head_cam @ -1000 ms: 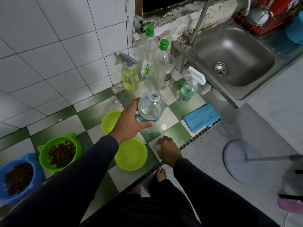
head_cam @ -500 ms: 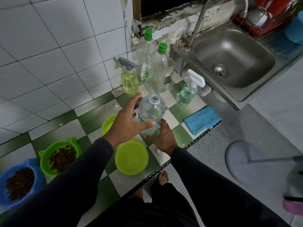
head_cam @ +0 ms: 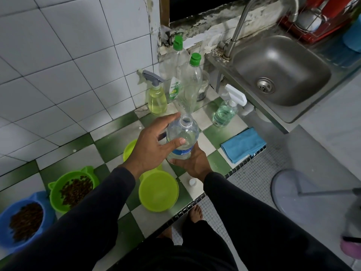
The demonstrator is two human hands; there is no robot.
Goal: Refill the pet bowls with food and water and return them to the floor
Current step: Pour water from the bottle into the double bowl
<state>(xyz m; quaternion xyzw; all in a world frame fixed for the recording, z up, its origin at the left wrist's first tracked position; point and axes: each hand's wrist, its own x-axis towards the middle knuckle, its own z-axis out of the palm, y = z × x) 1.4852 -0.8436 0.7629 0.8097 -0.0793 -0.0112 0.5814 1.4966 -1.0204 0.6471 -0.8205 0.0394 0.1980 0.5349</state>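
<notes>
On the green-checked tiled surface [head_cam: 214,163] beside the sink [head_cam: 281,75], both my hands gripped the uncapped water bottle [head_cam: 182,137], left hand [head_cam: 150,147] around its shoulder, right hand [head_cam: 192,163] beneath; I judged a slow tilt over the empty lime bowl [head_cam: 158,191] best.

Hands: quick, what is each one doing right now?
Left hand: grips the uncapped water bottle.
Right hand: holds the same bottle from below.
</notes>
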